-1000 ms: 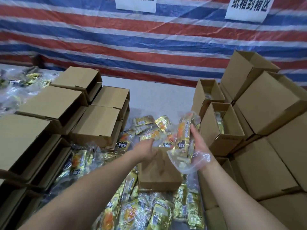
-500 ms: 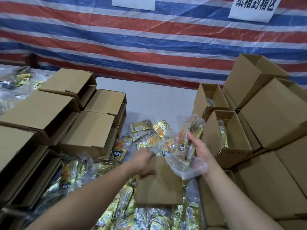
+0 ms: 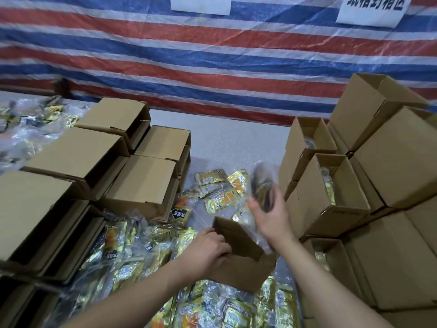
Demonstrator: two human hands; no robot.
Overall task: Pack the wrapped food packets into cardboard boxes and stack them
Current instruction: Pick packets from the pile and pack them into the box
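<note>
Grey table (image 3: 227, 143) | striped tarp (image 3: 212, 67) behind | L hand (image 3: 208, 252) grips box (image 3: 238, 254) | R hand (image 3: 269, 218) grips packet (image 3: 262, 188)

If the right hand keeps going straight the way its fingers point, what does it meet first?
The right hand, gripping a blurred bagged packet, points up and away. Likely first contact is the open box just to its right; depth is unclear, so it may pass beside it.
</note>
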